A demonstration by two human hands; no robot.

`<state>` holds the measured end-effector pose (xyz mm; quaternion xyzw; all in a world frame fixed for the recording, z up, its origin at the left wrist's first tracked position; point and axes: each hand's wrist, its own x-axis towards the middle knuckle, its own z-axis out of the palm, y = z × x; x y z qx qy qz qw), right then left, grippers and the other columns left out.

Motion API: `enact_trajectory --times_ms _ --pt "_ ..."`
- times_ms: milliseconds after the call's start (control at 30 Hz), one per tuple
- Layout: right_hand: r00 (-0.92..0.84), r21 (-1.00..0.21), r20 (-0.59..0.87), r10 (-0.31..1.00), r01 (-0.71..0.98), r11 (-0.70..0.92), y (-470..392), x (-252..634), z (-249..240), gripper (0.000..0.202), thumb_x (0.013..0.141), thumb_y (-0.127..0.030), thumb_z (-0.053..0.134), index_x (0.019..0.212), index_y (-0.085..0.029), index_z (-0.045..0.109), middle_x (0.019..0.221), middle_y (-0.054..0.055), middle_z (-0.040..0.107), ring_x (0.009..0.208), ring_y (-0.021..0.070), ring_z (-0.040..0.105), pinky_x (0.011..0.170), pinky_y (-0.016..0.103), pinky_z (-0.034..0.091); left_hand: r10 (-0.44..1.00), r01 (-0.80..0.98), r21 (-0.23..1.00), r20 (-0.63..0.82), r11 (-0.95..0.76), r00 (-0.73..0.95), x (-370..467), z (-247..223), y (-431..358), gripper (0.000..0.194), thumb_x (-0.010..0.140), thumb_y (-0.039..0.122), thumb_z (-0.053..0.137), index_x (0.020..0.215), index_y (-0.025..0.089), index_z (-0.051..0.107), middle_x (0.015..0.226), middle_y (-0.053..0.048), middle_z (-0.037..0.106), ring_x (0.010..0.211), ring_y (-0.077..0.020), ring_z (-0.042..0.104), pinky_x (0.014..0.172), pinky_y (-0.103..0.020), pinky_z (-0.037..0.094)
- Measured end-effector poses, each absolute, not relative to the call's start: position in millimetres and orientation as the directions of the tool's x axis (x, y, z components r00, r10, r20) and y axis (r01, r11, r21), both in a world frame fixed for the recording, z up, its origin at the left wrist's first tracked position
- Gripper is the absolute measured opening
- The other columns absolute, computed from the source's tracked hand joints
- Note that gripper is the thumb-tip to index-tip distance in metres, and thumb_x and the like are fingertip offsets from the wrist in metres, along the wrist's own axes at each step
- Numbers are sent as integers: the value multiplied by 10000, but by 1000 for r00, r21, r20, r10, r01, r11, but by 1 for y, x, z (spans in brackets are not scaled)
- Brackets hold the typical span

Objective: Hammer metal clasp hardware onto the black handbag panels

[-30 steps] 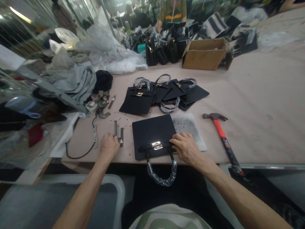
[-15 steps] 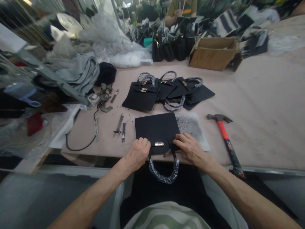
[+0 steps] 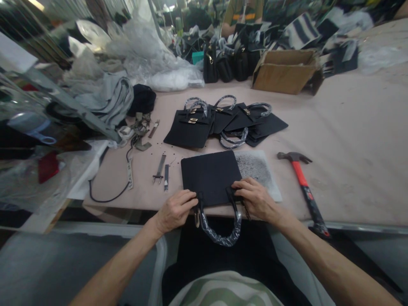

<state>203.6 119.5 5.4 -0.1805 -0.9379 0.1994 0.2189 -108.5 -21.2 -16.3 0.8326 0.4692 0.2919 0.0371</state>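
A black bag panel [image 3: 210,172] lies at the table's front edge, its plastic-wrapped handle [image 3: 221,242] hanging toward me over the edge. My left hand [image 3: 178,209] pinches a black strap with metal hardware at the panel's lower left corner. At the lower right, my right hand [image 3: 254,196] has its fingers closed on the other strap beside the handle's base. A speckled white slab [image 3: 259,172] shows from under the panel's right side. Beyond the panel lies a pile of similar black panels [image 3: 191,131] with gold-coloured clasps and wrapped handles.
A claw hammer [image 3: 301,176] with a red and black handle lies to the right. Small metal tools [image 3: 159,168] and a black cord [image 3: 105,199] are at left. Farther back stand a cardboard box [image 3: 285,72], black bags [image 3: 210,61] and plastic wrap [image 3: 172,76]; a person [image 3: 244,15] is behind.
The straps and metal clasp have parted from the panel's middle and now hang at either side of the handle. My left hand has moved slightly left and down.
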Motion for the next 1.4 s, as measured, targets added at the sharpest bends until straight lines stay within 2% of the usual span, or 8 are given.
enact_trajectory --times_ms 133,233,500,633,767,933,1100,1400 --pt "-794 -454 358 492 312 835 107 203 3 471 881 -85 454 1311 -189 618 1329 135 638 1235 275 540 1036 536 496 914 809 506 396 -298 89 -90 -27 -35 562 898 112 520 1453 176 463 1543 -193 436 1490 -346 352 1173 -616 395" --pt "-804 -405 337 490 346 846 103 208 -4 544 837 -93 471 1357 -189 600 1464 142 540 1427 333 387 1119 609 419 930 803 525 356 -282 94 -78 -31 -35 749 858 122 544 1557 126 273 1643 -243 224 1555 -407 140 1189 -678 314" --pt "-751 -352 356 555 443 825 113 211 -26 703 795 -56 444 1482 -205 461 1548 142 439 1516 376 249 1151 653 377 939 742 594 315 -310 139 -73 -31 1 893 728 84 581 1557 144 253 1652 -199 224 1568 -388 70 1224 -658 269" --pt "-756 -326 344 557 460 826 115 213 -25 681 819 -59 451 1481 -221 460 1549 131 448 1508 374 278 1147 638 396 947 703 647 298 -295 123 -78 -23 -2 827 756 134 610 1533 152 326 1642 -178 272 1559 -371 153 1227 -624 296" --pt "-794 -361 275 542 437 824 122 221 -23 665 836 -99 484 1483 -254 463 1572 96 444 1498 357 318 1141 608 420 942 774 633 273 -24 -195 -104 -7 -2 453 877 184 537 1327 147 574 1362 -170 606 1321 -300 552 1117 -493 478" --pt "-792 -398 257 553 435 808 122 221 -18 768 732 -66 496 1481 -234 460 1574 100 440 1508 352 296 1155 610 396 803 778 252 7 576 -596 -138 14 17 248 929 289 583 1083 127 693 1059 -174 721 1026 -311 700 899 -412 550" --pt "-775 -390 218 593 488 781 110 213 -10 778 700 -42 495 1461 -202 483 1566 119 438 1511 354 274 1163 612 372 741 747 80 -232 661 -631 -143 19 36 246 891 311 618 997 120 730 1037 -215 744 1008 -359 712 813 -398 533" --pt "-756 -404 217 617 506 762 104 210 -5 749 695 -36 493 1435 -147 519 1552 155 451 1507 355 274 1181 619 329 771 762 160 -265 628 -579 -155 16 32 53 661 204 660 632 190 617 689 -134 709 751 -324 703 620 -330 455"
